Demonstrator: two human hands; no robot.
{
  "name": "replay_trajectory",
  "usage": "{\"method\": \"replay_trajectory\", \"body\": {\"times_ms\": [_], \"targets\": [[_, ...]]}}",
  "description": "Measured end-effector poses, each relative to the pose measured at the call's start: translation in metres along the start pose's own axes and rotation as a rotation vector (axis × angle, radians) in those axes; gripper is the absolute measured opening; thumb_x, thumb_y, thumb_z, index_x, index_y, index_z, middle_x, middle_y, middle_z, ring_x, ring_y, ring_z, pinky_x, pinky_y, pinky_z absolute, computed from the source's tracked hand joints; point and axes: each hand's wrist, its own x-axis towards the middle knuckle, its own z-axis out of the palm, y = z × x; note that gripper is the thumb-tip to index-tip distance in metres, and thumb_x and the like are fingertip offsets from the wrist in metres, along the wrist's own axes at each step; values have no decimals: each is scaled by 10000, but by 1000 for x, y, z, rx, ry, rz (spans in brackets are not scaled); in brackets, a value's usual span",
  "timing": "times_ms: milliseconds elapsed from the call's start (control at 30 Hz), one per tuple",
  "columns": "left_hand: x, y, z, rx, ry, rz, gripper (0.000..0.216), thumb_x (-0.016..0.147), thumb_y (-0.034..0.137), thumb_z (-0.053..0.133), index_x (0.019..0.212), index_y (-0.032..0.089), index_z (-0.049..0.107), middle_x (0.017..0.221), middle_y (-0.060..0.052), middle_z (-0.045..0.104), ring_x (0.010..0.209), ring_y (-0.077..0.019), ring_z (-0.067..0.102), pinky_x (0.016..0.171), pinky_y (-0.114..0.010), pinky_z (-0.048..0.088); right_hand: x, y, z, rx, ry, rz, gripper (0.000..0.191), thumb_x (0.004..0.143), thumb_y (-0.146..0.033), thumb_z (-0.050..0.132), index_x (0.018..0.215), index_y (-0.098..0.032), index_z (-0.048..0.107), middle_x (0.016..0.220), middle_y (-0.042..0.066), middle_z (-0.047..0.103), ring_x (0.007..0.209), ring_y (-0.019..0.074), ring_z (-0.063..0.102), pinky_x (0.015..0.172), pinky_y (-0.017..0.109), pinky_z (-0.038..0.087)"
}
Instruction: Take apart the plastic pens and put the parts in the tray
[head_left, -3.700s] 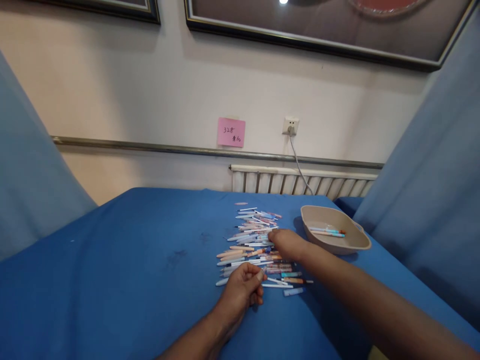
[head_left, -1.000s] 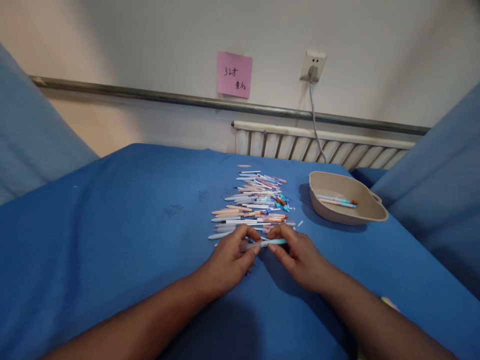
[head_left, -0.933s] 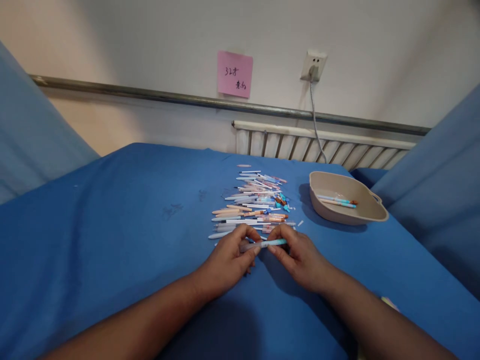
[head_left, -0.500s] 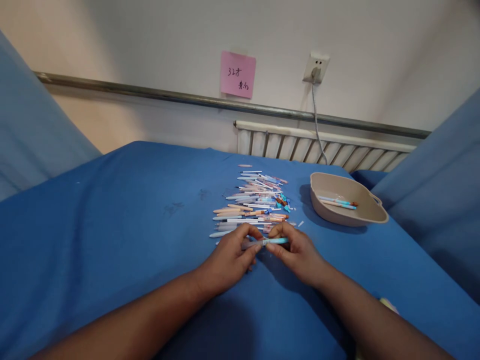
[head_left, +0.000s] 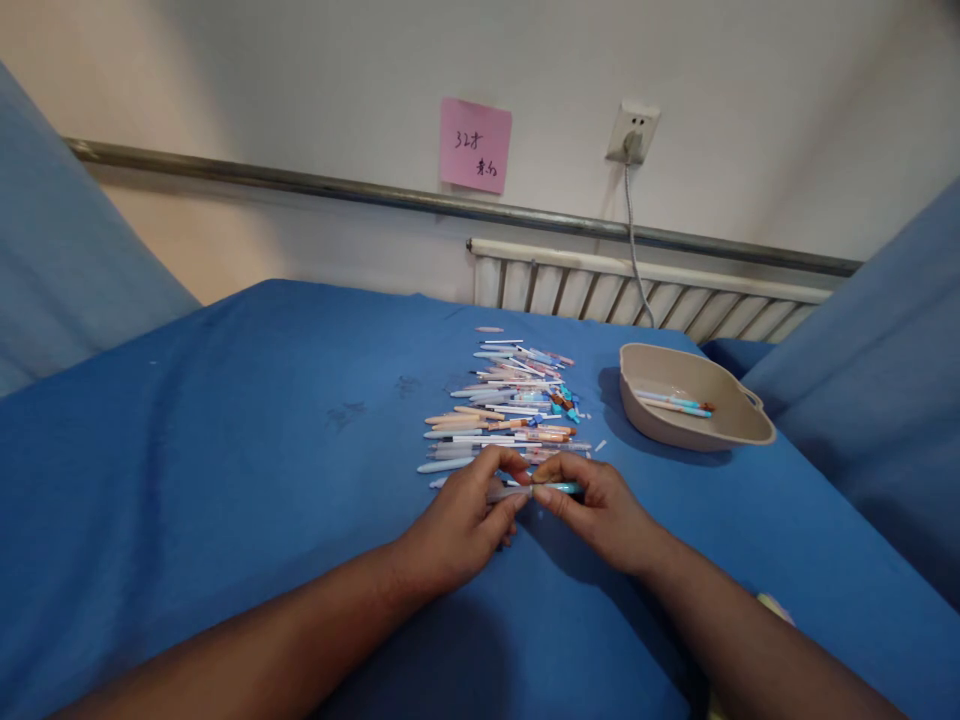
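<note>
A pen (head_left: pixel 568 488) with a greyish left part and a teal right part lies level between my two hands, above the near end of a pile of pen parts. My left hand (head_left: pixel 469 515) pinches the greyish part between thumb and fingers. On the teal part, my right hand (head_left: pixel 604 510) has thumb and forefinger closed. The thumbs nearly meet at the middle of the pen, and the fingers hide some of it. Just beyond my hands are pale barrels, orange pen pieces (head_left: pixel 450 424) and white refills (head_left: pixel 499 440).
At right stands a beige basket (head_left: pixel 667 436) with a few pens (head_left: pixel 675 403) inside. Small blue and brown pieces (head_left: pixel 564 403) lie at the pile's right side. A blue cloth (head_left: pixel 262 480) covers the table. Behind are a radiator (head_left: pixel 555 285) and a metal rail (head_left: pixel 337 188).
My fingers have shifted slightly along the pen, and less of its teal part shows. Both hands still grip it in nearly the same place.
</note>
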Motion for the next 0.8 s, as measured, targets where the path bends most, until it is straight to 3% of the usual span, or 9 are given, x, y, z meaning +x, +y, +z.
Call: {"method": "replay_trajectory", "body": {"times_ms": [167, 367, 433, 567, 667, 800], "targets": [[0, 0, 1, -49, 18, 15, 225, 896, 231, 499, 1098, 248, 402, 1010, -4, 541, 545, -72, 554, 516, -220, 497, -1, -3, 0, -50, 11, -69, 78, 848, -233, 576, 786, -186, 580, 736, -7, 606, 699, 135, 554, 664, 236, 405], [-7, 6, -2, 140, -22, 123, 308, 891, 188, 482, 1190, 241, 435, 1133, -67, 570, 631, -106, 591, 617, -257, 502, -1, 0, 0, -114, -87, -16, 292, 912, -316, 480, 659, -180, 538, 591, -30, 514, 566, 114, 465, 550, 230, 333], [-7, 7, -3, 142, 5, 126, 327, 879, 198, 500, 1200, 232, 446, 1094, -68, 598, 675, -130, 607, 647, -270, 503, -1, 2, 1, -103, -87, -4, 319, 924, -342, 452, 664, -180, 539, 580, -32, 496, 557, 115, 449, 538, 232, 322], [0, 11, -6, 88, 103, 22, 325, 882, 307, 524, 1181, 198, 461, 800, -11, 623, 667, -160, 613, 619, -270, 498, 0, 2, 1, -79, -42, 3, 283, 918, -339, 457, 694, -182, 531, 627, -23, 510, 594, 122, 456, 570, 237, 344], [4, 14, -10, 96, 55, -60, 253, 920, 401, 441, 1022, 184, 522, 658, 23, 579, 564, -148, 586, 544, -248, 460, 0, 1, 1, -56, -3, 2, 270, 917, -319, 452, 687, -189, 507, 630, -25, 493, 602, 123, 453, 580, 236, 354], [6, 15, -14, 243, 30, -27, 278, 901, 428, 459, 797, 187, 551, 663, 14, 589, 578, -148, 544, 528, -235, 384, 1, 0, 1, -82, 17, -3, 259, 913, -310, 461, 686, -192, 501, 637, -25, 498, 611, 124, 459, 585, 237, 350]]}}
